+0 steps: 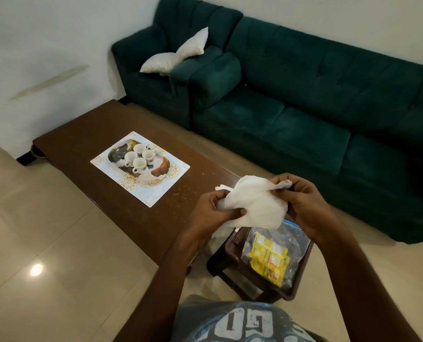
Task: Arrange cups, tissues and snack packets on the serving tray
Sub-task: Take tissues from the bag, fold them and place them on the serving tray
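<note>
Both hands hold a crumpled white tissue [253, 203] in the air above the near end of the table. My left hand [214, 210] grips its lower left edge. My right hand [301, 204] pinches its upper right corner. On the brown table stands a flat patterned serving tray [173, 169] with several white cups [139, 157] clustered on its far half. Yellow snack packets [269, 259] lie inside a clear plastic bag [289, 234] on a dark stool below my hands.
The long brown table [82, 134] runs from far left to near centre. A dark stool [227, 255] stands beside its near end. A green sofa [304, 102] with a white pillow [178, 54] lines the wall. Tiled floor [45, 243] lies to the left.
</note>
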